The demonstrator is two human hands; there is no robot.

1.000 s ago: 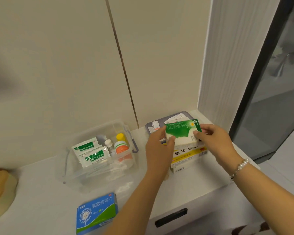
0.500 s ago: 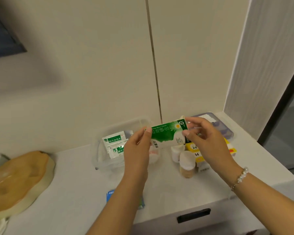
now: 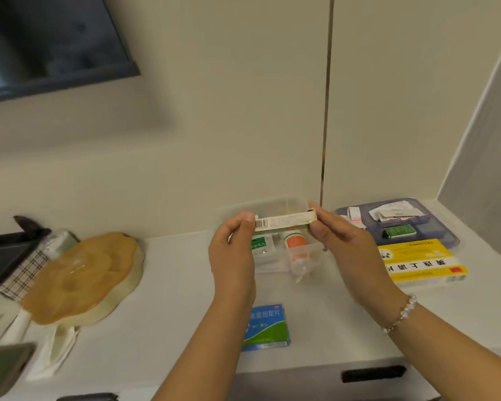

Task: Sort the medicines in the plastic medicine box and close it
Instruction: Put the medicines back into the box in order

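Note:
My left hand (image 3: 234, 253) and my right hand (image 3: 342, 244) pinch the two ends of a medicine carton (image 3: 285, 220), held level over the clear plastic medicine box (image 3: 298, 205). The carton shows its white narrow side with a barcode. Inside the box lie green-and-white sachets (image 3: 261, 245) and an orange-labelled bottle (image 3: 295, 241). The box's grey-blue lid (image 3: 443, 227) lies to the right with papers and a small green pack on it. A yellow carton (image 3: 417, 263) sits in front of the lid. A blue-and-green carton (image 3: 268, 328) lies near the counter's front edge.
A wooden leaf-shaped tray (image 3: 81, 277) sits at the left, next to a checked cloth and dark items. A white wall stands right behind the box. A drawer handle slot (image 3: 373, 373) shows below the counter's front edge.
Both hands carried the green carton left from the pile over the clear box and turned it so its white barcode side faces me. The view swung left.

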